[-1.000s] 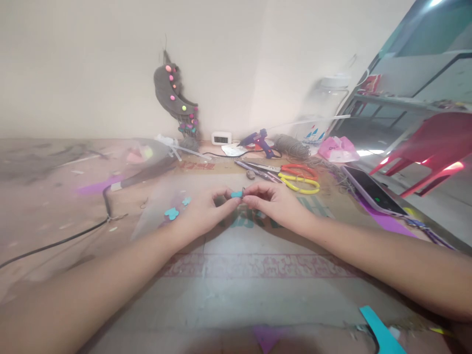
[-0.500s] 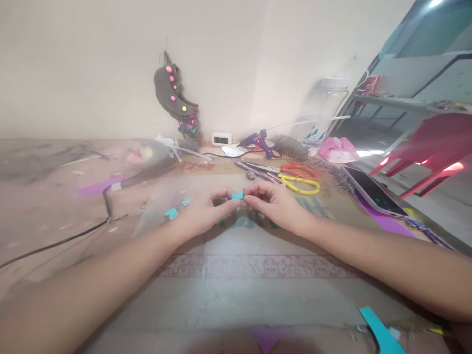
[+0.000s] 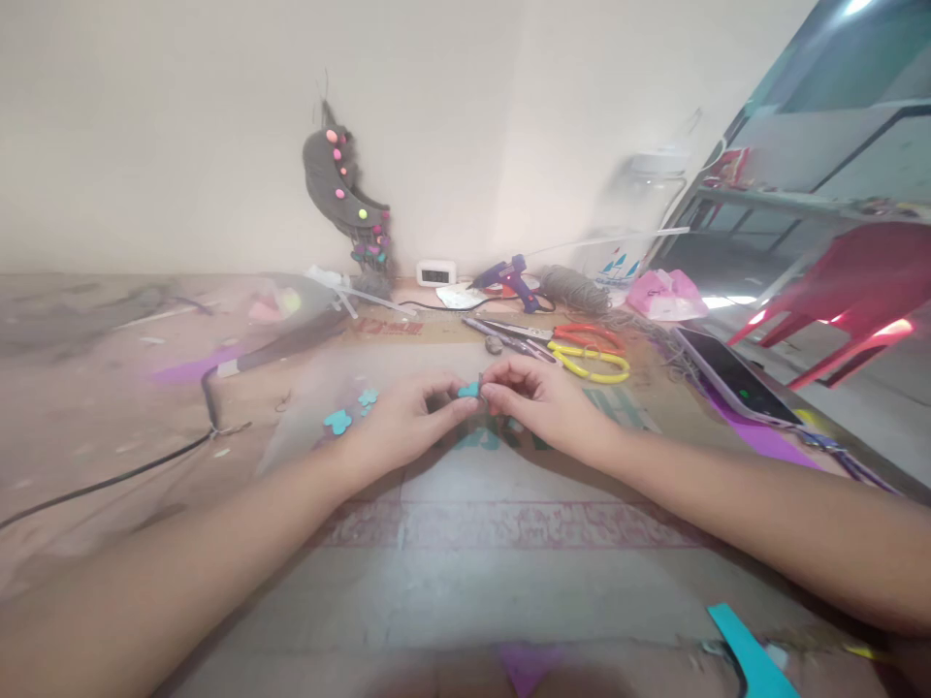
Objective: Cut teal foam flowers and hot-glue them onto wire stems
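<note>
— What is at the fingers?

— Watching remotely, I count two hands. My view shows the left hand and right hand meeting fingertip to fingertip. Both pinch one small teal piece between thumb and forefinger. The piece sits exactly where the two sets of fingertips touch. The remaining fingers curl inward.

— Is anything else teal?

— Yes, three more things. The near cutout lies flat just left of the left knuckles. The far cutout lies a little beyond it. One strip lies well behind the fingers, beside the right forearm.

— Which tools do you see?

— I count two pairs of scissors just beyond the right fingers: orange scissors and yellow scissors, side by side. One glue gun lies farther beyond them. One phone lies to the right of the right hand, well apart.
</note>
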### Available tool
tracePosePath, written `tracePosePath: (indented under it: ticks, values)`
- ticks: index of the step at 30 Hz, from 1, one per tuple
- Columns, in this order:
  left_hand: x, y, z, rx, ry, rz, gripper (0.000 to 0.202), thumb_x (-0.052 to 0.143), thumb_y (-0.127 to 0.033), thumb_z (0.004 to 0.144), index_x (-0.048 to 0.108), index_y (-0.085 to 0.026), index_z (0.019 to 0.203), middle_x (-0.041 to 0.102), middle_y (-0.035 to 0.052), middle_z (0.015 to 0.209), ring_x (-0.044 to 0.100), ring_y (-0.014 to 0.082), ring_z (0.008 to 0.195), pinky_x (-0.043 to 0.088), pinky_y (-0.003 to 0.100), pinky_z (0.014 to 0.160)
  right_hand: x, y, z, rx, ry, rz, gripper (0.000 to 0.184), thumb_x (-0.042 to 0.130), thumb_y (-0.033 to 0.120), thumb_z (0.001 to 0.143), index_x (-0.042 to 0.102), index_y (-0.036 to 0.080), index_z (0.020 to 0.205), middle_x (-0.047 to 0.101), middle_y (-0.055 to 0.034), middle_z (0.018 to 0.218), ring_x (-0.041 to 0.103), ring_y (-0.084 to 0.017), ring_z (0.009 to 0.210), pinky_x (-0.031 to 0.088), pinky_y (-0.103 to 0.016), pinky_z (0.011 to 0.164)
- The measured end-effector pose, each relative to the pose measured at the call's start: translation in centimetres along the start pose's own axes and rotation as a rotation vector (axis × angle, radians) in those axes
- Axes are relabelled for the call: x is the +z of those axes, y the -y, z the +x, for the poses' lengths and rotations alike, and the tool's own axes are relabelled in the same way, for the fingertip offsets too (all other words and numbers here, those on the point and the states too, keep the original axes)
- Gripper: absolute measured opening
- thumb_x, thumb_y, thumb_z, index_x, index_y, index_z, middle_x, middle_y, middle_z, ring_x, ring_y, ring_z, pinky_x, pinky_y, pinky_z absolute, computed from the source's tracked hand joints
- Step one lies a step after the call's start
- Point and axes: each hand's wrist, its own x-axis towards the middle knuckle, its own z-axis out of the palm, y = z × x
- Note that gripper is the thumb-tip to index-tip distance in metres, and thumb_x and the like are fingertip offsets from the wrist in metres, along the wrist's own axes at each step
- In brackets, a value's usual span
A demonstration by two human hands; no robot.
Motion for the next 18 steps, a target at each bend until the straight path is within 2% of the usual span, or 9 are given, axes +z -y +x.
tracePosePath:
  ticks: [7, 12, 18]
  values:
    - [-0.03, -0.06, -0.07, -0.008, -0.125, 0.068, 0.026, 0.060, -0.045, 0.088, 0.070, -0.020, 0.086, 0.071, 0.0008, 0.085, 0.062, 0.0184, 0.081, 0.046, 0.030, 0.078, 0.11, 0.00, 0.06, -0.019, -0.012, -0.028, 0.011, 0.060, 0.029, 0.084, 0.057, 0.019, 0.081, 0.057, 0.0027, 0.066, 0.051, -0.011, 0.057, 0.041, -0.024, 0.054]
    - [-0.02, 0.10, -0.11, 0.043, -0.145, 0.103, 0.024, 0.059, -0.043, 0.090, 0.070, -0.021, 0.088, 0.072, 0.0010, 0.088, 0.064, 0.0195, 0.088, 0.046, 0.030, 0.084, 0.19, 0.09, -0.09, -0.026, -0.024, -0.079, 0.011, 0.060, 0.029, 0.084, 0.058, 0.019, 0.080, 0.058, 0.0026, 0.065, 0.050, -0.011, 0.055, 0.041, -0.023, 0.051]
    - [0.01, 0.03, -0.07, 0.060, -0.159, 0.140, 0.025, 0.057, -0.041, 0.091, 0.068, -0.020, 0.083, 0.072, 0.0015, 0.085, 0.064, 0.0196, 0.085, 0.046, 0.031, 0.083, 0.05, 0.14, -0.37, -0.079, -0.046, -0.176, 0.011, 0.062, 0.027, 0.085, 0.061, 0.018, 0.079, 0.062, 0.0006, 0.068, 0.053, -0.011, 0.058, 0.043, -0.023, 0.055]
